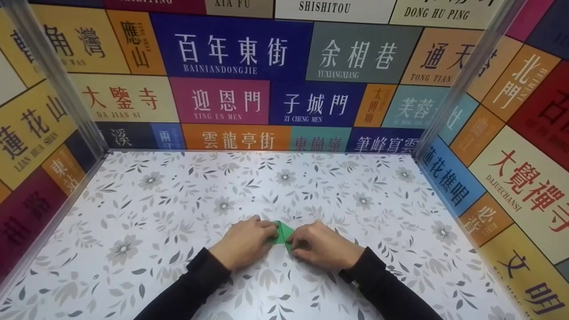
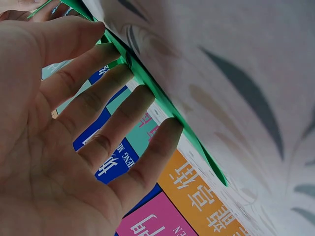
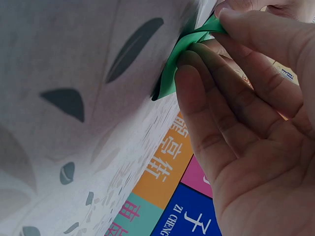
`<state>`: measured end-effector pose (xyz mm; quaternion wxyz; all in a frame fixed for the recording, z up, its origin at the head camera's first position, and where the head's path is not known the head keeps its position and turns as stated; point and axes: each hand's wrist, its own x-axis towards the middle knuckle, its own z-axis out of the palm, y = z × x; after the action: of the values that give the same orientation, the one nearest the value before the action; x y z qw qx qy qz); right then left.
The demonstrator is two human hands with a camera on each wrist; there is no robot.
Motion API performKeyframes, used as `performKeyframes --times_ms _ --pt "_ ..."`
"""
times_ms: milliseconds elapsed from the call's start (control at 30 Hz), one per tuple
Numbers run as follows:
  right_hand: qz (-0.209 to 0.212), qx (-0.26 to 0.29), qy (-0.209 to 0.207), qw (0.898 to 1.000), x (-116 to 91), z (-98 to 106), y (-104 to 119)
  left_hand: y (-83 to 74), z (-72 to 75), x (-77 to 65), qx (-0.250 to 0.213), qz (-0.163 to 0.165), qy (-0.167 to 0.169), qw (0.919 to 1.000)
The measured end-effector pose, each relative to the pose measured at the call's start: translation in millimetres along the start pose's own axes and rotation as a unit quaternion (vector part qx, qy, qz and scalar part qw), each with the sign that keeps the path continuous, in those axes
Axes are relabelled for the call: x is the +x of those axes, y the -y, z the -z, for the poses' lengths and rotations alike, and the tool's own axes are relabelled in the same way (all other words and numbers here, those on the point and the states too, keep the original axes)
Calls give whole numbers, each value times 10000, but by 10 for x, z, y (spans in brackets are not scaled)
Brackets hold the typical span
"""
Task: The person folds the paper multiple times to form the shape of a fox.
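Observation:
A small folded piece of green paper (image 1: 286,231) lies on the patterned tabletop, between the two hands. My left hand (image 1: 250,240) rests on its left side; in the left wrist view, fairly straight fingertips (image 2: 170,129) press along the thin green sheet (image 2: 209,162). On the other side, my right hand (image 1: 324,246) pinches a corner of the paper between thumb and forefinger. The right wrist view shows that corner bent up off the table, while the other fingers (image 3: 189,83) touch the sheet (image 3: 170,78). Parts of the paper are hidden under the fingers.
The white tabletop (image 1: 186,200) carries a grey leaf and flower print. Colourful panels (image 1: 231,49) with Chinese lettering wall it in at the back, the left and the right. Transparent strips (image 1: 462,75) run up the back corners.

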<state>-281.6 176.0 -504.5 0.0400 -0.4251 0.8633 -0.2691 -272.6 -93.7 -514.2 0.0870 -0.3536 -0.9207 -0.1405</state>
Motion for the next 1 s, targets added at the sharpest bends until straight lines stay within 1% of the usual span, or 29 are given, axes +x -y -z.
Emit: performKeyframes --times_ms 133,300,367,500,767,933,1000 --pt "54 4 -80 10000 -8 -4 13 9 -21 -8 4 -52 -1 10000" --pt "-204 -109 -137 9996 -14 13 34 16 -30 2 14 -58 7 10000" --pt "-318 -208 -94 9992 -20 17 37 15 -31 9 25 -34 50 10000" --pt "-347 -405 30 9986 -31 3 29 10 -28 22 52 0 165 9999" --pt "-384 -471 265 9978 -44 16 32 -5 -15 31 -1 104 329 9994" --pt "-317 -468 317 9979 -44 10 32 -8 -12 29 -26 129 344 9993" --pt "-286 -444 326 9981 -43 -1 31 -5 -17 24 -35 102 292 9995"
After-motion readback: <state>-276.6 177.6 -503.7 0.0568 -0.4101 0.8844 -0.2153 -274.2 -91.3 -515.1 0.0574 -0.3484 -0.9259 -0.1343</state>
